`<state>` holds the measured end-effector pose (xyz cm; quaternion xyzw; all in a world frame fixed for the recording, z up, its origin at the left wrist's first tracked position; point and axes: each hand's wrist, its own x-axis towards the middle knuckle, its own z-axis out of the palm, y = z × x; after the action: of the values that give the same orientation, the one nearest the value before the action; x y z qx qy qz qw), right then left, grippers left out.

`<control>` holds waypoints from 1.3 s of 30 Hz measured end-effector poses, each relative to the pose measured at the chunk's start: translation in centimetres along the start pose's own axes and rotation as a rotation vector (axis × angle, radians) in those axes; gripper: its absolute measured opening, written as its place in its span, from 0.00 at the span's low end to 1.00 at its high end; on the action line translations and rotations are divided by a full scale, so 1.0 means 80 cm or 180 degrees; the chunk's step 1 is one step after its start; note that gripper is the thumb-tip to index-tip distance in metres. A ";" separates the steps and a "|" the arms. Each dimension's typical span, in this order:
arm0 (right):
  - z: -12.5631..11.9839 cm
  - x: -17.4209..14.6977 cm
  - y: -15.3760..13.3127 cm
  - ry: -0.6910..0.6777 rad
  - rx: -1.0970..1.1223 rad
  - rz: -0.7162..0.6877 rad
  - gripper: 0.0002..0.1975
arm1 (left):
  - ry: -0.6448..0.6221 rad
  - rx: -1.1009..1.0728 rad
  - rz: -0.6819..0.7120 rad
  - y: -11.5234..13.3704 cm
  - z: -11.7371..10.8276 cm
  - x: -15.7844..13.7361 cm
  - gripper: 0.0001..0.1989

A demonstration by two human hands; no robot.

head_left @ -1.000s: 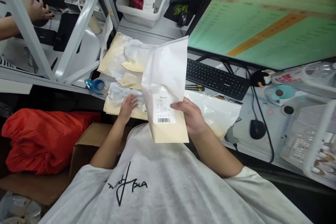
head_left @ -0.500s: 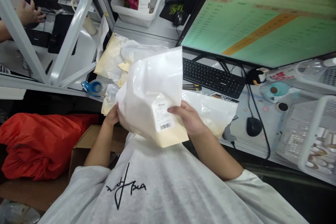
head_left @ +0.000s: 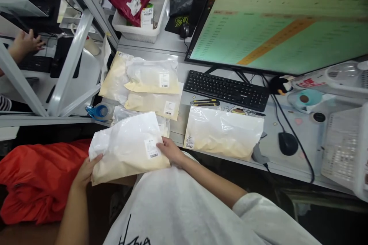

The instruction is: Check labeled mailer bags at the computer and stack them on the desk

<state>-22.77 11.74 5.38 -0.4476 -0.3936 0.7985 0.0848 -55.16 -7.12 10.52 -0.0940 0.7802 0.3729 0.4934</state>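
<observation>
Between my two hands is a cream and white plastic mailing bag [head_left: 123, 145] with a barcode label near its right side. My left hand [head_left: 86, 168] grips its lower left edge, thumb on top. My right hand [head_left: 170, 151] pinches the right edge beside the label. The bag is held over the desk's front edge and partly covers other bags beneath it. Behind it lie several similar labelled bags, among them an upper one [head_left: 152, 75] and one below it [head_left: 152, 103]. Another bag [head_left: 222, 132] lies flat to the right, in front of the keyboard.
A black keyboard [head_left: 227, 90] sits under the large monitor [head_left: 273, 26], with a utility knife [head_left: 205, 102] before it. A mouse [head_left: 287, 143] and white baskets [head_left: 339, 149] stand right. Metal frame bars [head_left: 71, 61] rise left; beyond them is another person's hand [head_left: 27, 44].
The held bag has moved left and down and now lies flatter, uncovering the bags behind it and the one on the right. Both hands keep their hold. The camera view has shifted.
</observation>
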 end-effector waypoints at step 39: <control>-0.205 0.319 -0.248 0.2063 -0.2597 -0.1170 0.25 | 0.0848 0.1898 0.3943 0.454 0.326 0.248 0.17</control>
<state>-29.22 46.68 -1.93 -0.5909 -0.6965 0.3746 0.1592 -65.38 40.44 5.47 0.4625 0.8130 0.3408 0.0950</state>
